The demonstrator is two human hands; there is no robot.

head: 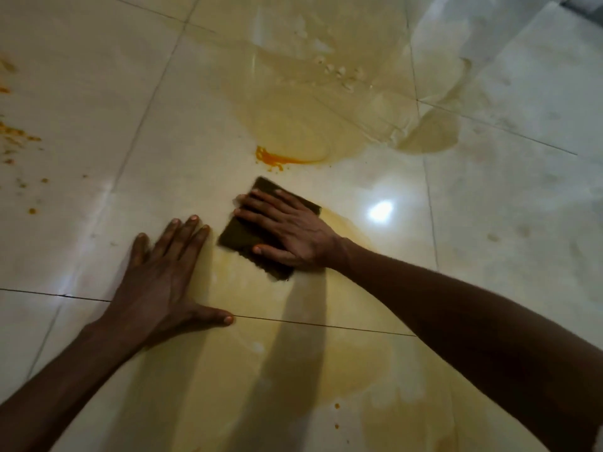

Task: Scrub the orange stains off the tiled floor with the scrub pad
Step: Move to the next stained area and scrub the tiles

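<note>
A dark square scrub pad [239,234] lies flat on the glossy cream tiled floor [505,207] near the middle of the view. My right hand [287,226] presses down on the pad with its fingers spread across the top. My left hand [163,272] rests palm down on the floor just left of the pad, fingers apart, holding nothing. A bright orange stain [277,157] curves on the tile a short way beyond the pad. Orange specks [16,138] are scattered at the far left edge.
A wide yellowish wet film [310,119] spreads over the tiles beyond the pad, and another film [293,370] lies between my arms. Small white suds [339,73] sit farther off. Dark grout lines cross the floor. A lamp's glare [380,210] shines right of the pad.
</note>
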